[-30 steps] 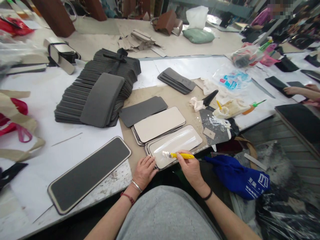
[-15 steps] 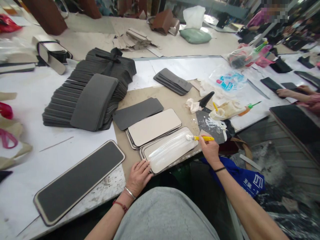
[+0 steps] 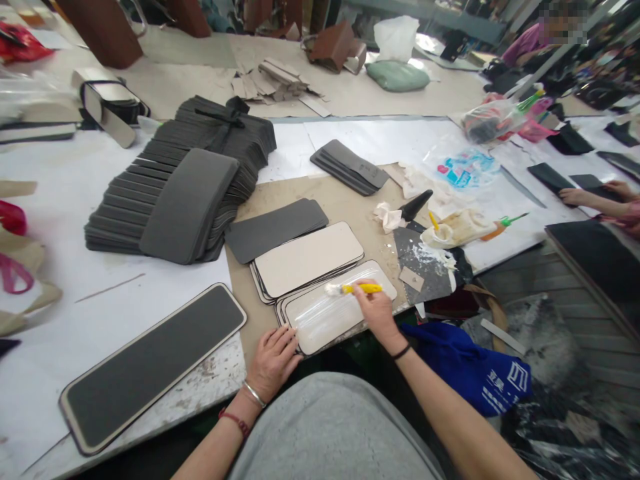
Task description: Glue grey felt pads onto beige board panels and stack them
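My right hand (image 3: 376, 308) grips a yellow-handled brush (image 3: 361, 289), its white-coated bristles on the top cream panel (image 3: 320, 323) of a small stack at the table's near edge. Wet, shiny streaks of white paste cover much of that panel. At the stack's lower left corner rests my left hand (image 3: 274, 357), fingers stretched out and touching the edge. Just behind lies another stack of cream panels (image 3: 310, 259), partly overlapping a dark grey panel (image 3: 277, 227). To the left is a long grey panel with a cream border (image 3: 155, 367).
A big fanned pile of grey panels (image 3: 185, 200) stands at left. Behind the work is a smaller grey stack (image 3: 349, 167). At right are a paste-smeared board (image 3: 425, 267) and a glue-covered container (image 3: 455, 229). A co-worker's hand (image 3: 575, 197) is at far right.
My right hand has swept the brush leftward along the panel, from its right end to about the middle. My left hand stays at the stack's corner. The view has shifted slightly.
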{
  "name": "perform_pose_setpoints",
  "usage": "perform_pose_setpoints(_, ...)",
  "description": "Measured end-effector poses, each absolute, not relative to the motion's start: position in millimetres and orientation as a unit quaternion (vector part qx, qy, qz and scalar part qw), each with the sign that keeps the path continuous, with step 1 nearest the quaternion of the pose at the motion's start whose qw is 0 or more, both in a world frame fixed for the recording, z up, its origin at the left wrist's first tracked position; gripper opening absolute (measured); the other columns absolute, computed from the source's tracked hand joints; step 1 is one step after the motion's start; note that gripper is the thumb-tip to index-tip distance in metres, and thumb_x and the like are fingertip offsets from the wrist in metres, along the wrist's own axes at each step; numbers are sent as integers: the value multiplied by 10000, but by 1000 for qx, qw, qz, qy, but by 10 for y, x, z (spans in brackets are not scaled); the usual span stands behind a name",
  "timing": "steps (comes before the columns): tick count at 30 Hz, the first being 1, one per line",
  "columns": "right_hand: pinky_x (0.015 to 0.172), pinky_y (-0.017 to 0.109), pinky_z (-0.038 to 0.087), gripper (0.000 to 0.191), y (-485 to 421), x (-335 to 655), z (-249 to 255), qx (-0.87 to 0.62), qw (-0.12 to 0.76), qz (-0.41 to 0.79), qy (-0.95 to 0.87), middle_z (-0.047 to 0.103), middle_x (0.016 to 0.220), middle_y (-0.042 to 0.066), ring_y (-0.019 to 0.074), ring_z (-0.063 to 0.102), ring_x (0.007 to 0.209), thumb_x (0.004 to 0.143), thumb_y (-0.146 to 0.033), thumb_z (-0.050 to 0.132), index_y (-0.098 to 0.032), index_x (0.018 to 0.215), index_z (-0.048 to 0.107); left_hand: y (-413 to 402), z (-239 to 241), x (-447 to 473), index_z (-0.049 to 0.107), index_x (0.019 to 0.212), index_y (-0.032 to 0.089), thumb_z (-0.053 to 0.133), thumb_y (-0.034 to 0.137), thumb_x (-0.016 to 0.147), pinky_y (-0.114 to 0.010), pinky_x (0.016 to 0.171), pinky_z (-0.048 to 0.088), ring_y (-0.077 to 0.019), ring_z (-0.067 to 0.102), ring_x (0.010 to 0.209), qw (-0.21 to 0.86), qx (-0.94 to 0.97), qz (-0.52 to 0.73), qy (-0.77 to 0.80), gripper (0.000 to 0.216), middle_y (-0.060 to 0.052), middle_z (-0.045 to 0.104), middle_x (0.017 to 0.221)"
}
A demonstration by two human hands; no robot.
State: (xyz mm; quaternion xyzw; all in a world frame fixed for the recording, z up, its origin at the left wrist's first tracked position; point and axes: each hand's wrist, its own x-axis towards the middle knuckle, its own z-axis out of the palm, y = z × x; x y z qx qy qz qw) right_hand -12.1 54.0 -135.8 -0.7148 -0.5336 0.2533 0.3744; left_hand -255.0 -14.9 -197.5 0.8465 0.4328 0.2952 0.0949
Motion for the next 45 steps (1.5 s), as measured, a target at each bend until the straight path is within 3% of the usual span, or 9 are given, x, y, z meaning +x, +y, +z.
perform_pose_setpoints(6,642,312,463,364,692,918,-1242,-778,352,102,-511,644,777,84,182,593,664,774,-485,490,-144,828,608,-133,-1936,-2535,599,971,175,570,244,779,-397,903,398,-226,556,1044,86,852,289,427,206,-77,658,1041)
perform_pose_setpoints(12,743,349,455,301,543,937,-1130,-736,286,13,-613,644,806,85,204,591,762,812,-421,443,-169,787,606,-136,-1954,-2533,603,975,183,580,240,771,-391,901,400,-221,555,1046,90,851,286,431,213,-78,658,1036)
perform_pose_setpoints(15,763,354,457,266,434,734,-1124,-713,285,49,-638,641,799,79,209,591,789,816,-401,450,-181,784,596,-136,-1959,-2535,603,985,194,577,236,772,-388,901,404,-218,552,1052,92,849,292,430,219,-77,656,1040)
perform_pose_setpoints(20,703,302,474,253,311,367,-997,-711,319,217,-588,637,807,56,177,602,727,816,-411,480,-181,816,587,-129,-1921,-2537,595,980,178,570,229,774,-390,899,412,-227,543,1061,94,854,283,426,213,-84,651,1050)
perform_pose_setpoints(26,712,331,454,351,576,388,-841,-725,328,230,-560,627,759,65,197,585,740,812,-490,439,-172,779,585,-113,-1878,-2556,576,1025,166,546,250,791,-397,884,417,-230,533,1066,102,863,257,422,251,-90,638,1080)
perform_pose_setpoints(35,726,322,492,281,685,-476,-1109,-593,386,494,-505,629,802,56,177,604,762,797,-461,496,-184,822,540,-141,-1876,-2538,594,981,171,532,235,795,-400,886,415,-234,528,1075,113,853,238,451,206,-83,636,1088)
perform_pose_setpoints(39,729,318,478,307,724,-537,-1327,-629,368,440,-525,625,803,60,180,592,763,781,-474,504,-173,804,562,-146,-1886,-2537,598,973,185,546,233,784,-407,892,408,-233,538,1065,131,846,237,459,202,-72,639,1087)
perform_pose_setpoints(45,718,348,467,394,842,135,-1319,-732,344,287,-514,635,817,83,202,583,761,758,-533,492,-155,816,590,-147,-1898,-2536,598,974,198,541,242,790,-410,902,397,-231,542,1064,137,840,246,463,198,-66,639,1091)
